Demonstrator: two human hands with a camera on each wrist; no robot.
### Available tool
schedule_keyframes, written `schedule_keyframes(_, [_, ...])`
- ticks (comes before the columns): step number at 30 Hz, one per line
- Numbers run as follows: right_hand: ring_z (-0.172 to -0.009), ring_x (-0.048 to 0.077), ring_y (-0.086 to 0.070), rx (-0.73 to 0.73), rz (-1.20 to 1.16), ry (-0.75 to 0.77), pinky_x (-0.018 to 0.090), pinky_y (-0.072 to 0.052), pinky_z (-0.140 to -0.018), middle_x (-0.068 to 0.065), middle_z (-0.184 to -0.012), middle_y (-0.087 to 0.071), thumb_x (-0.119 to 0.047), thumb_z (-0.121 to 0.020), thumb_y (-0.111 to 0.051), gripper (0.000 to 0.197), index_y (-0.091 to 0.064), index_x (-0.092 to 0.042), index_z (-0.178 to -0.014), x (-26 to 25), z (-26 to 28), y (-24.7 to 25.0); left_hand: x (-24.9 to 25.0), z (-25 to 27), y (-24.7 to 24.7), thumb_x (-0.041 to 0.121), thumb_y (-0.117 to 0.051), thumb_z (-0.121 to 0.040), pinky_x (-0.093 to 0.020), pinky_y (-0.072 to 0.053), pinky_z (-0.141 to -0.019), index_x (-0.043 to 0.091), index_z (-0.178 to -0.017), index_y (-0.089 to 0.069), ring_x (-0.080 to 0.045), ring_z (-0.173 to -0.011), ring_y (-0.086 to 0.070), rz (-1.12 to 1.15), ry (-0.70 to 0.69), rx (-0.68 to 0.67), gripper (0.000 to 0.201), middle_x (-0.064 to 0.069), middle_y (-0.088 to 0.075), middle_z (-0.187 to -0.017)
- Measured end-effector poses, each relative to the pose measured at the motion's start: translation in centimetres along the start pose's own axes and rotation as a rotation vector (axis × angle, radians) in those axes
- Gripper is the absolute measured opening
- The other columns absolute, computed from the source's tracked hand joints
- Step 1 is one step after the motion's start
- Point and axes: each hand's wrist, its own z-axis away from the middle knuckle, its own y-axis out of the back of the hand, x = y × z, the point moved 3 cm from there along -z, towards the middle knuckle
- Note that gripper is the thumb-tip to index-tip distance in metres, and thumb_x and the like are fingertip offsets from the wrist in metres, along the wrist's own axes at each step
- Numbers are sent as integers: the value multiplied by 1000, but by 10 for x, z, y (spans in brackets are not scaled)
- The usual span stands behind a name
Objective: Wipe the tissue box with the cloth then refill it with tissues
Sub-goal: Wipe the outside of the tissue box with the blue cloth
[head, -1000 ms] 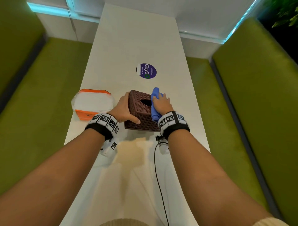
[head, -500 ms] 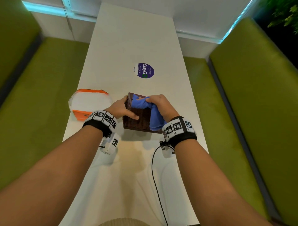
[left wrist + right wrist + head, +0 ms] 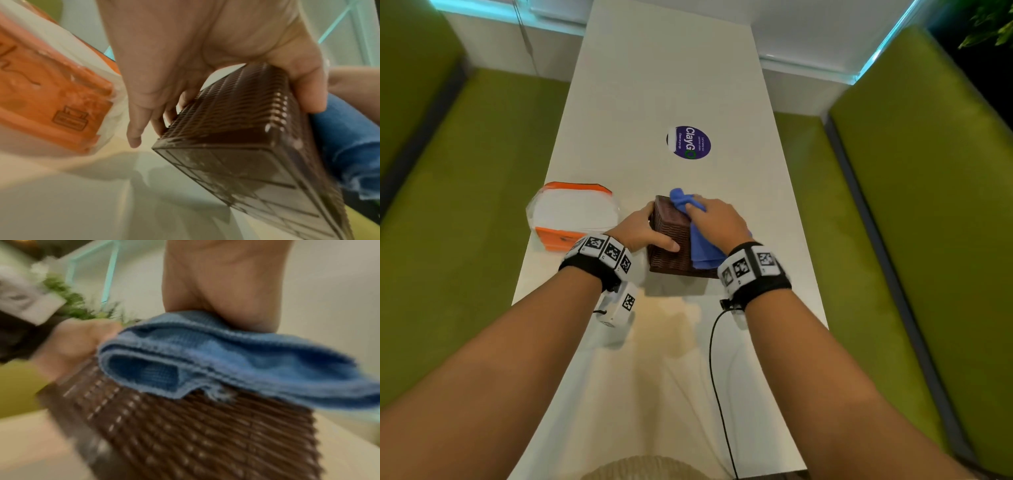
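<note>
Head view: brown woven tissue box [image 3: 669, 240] tilted up off the white table [image 3: 661, 78], gripped by left hand [image 3: 638, 230], thumb across near face, fingers along left side. Right hand [image 3: 717, 222] pressing bunched blue cloth [image 3: 702, 250] onto box top and right edge, fingers curled over cloth. Left wrist view: box underside [image 3: 242, 170] lifted clear of tabletop. Orange tissue pack [image 3: 571, 214] just left of box, purple round sticker [image 3: 689, 142] farther up the table
</note>
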Motion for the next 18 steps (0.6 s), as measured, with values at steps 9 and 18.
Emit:
schedule_keyframes(9, [-121,36,-52,-27,28,-451,40,-43,-97,23,-134,-53,-16,-100,-35,36,-50,4,-126,42,-22,20,10,-1,-7,41,-78,-31,-8,-42,-71,13,-138,-37,5,-93,-54,-67,-60,-6,118,4,-59,-111])
schedule_keyframes(18, [-146,27,-21,-311,-156,5,39,-19,-119,11,-158,-22,-24,-103,-29,46,-30,-12,-148,-44,-16,-15,14,1,-17,24,-75,-73,-22,-37,-98,-1,-143,-29,-26,-128,-47,-201,-83,9,87,-15,-48,-137])
